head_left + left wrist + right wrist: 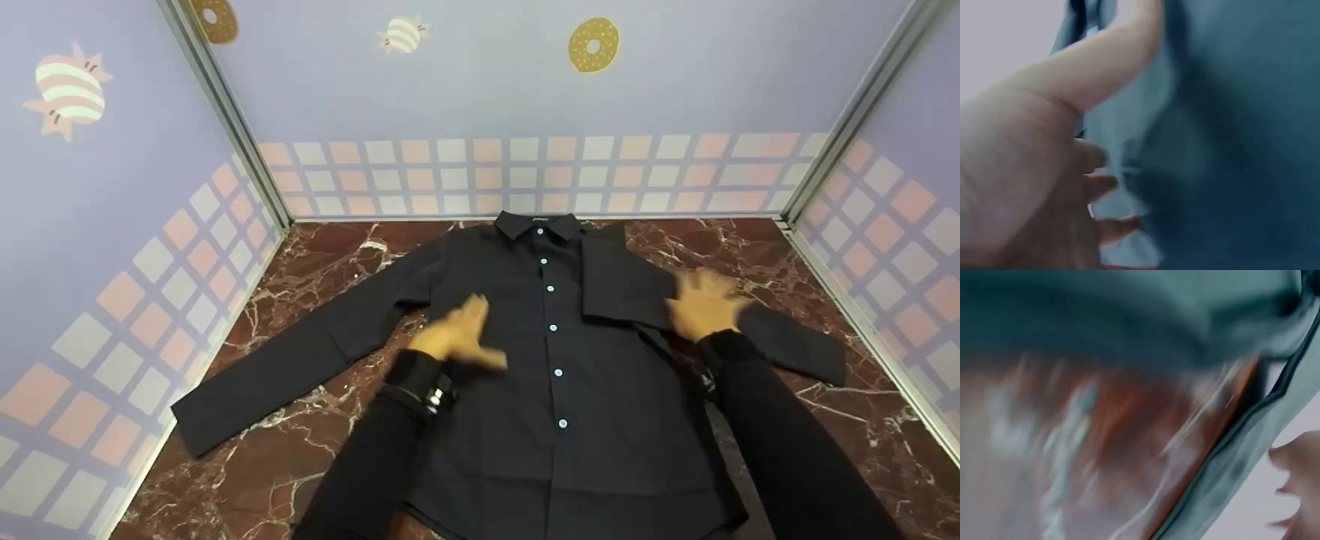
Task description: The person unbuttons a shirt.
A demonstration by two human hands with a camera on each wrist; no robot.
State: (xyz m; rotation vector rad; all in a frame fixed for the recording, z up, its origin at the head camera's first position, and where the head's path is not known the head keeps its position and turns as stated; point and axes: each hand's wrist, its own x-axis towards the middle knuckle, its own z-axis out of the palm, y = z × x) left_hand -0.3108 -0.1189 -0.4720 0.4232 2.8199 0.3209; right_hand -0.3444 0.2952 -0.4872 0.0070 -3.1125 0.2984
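A black long-sleeved button-up shirt (502, 420) lies front up, its collar (538, 225) toward the back wall. The sleeve on the left (292, 367) stretches out diagonally toward the front left. On the right, the sleeve (799, 345) also extends outward, with a folded layer (611, 277) lying over the chest near the buttons. My left hand (457, 334) is over the left half of the shirt front, thumb apart from the fingers. Blurred, with fingers spread, my right hand (705, 306) overlaps the right sleeve; only some of its fingers (1300, 478) show in the right wrist view.
The shirt lies on a reddish-brown marbled tabletop (300, 450). Patterned panels enclose it: a back wall (480, 82), a left wall (97, 195) and a right wall (900, 172). Metal strips run along the corners.
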